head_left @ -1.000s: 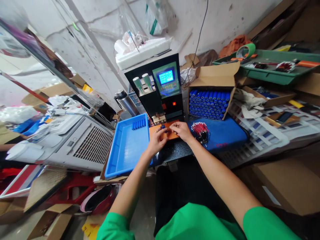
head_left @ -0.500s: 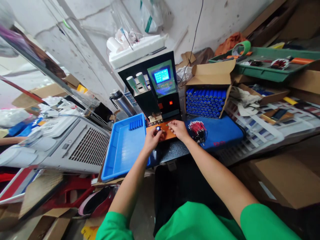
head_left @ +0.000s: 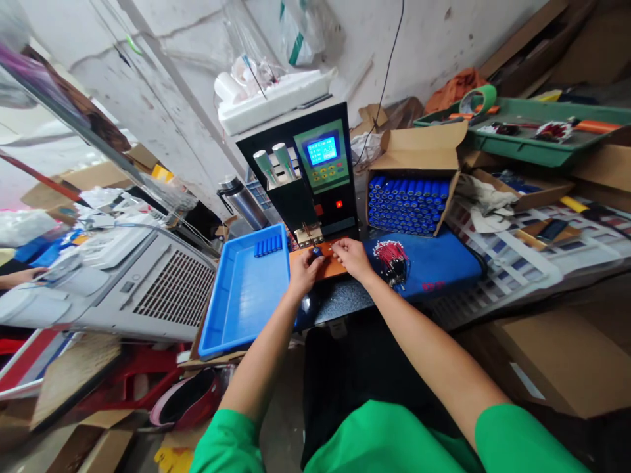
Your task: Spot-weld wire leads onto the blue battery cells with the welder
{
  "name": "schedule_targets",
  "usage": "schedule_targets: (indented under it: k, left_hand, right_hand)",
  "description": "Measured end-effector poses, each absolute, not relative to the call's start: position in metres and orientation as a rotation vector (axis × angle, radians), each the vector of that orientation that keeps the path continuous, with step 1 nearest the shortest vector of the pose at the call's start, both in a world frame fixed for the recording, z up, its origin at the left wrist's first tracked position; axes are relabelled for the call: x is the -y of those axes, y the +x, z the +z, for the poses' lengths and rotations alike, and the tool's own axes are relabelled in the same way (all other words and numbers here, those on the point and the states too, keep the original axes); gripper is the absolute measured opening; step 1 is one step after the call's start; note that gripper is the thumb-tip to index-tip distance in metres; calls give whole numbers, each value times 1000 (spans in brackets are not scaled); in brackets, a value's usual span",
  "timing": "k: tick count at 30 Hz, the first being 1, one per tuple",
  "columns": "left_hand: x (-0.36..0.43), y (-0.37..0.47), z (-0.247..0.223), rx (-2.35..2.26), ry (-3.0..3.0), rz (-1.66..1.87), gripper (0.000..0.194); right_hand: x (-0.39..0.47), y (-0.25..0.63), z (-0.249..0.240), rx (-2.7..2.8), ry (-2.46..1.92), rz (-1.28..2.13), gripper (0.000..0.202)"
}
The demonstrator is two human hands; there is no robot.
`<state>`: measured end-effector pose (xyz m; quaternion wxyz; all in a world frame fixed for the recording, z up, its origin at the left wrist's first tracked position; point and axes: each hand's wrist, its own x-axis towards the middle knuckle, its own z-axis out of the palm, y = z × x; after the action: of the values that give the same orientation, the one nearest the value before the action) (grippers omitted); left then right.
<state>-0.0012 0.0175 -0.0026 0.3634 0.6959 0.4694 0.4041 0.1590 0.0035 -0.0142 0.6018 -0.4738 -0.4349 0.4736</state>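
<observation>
At frame centre, by the orange plate (head_left: 331, 268), our left hand (head_left: 303, 270) holds a blue cell (head_left: 316, 251); our right hand (head_left: 353, 258) pinches narrowly, any contents indiscernible.

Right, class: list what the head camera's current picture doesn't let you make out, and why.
All in the head view:
- Whether the right hand pinches anything: too small, hidden by its fingers.
- Most of the blue cylinder in the left hand: hidden by fingers.
- Writing on the screen: too small.
- The body behind the other person's hand: cut off, left edge.
</observation>
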Motion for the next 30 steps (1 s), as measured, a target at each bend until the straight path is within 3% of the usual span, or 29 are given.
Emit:
schedule_targets:
  k: [30]
  left_hand:
    - [-15,-2,-13,-1233,1981,1122,17]
  right_hand:
    - [-7,130,2,1166,-1265,872,23]
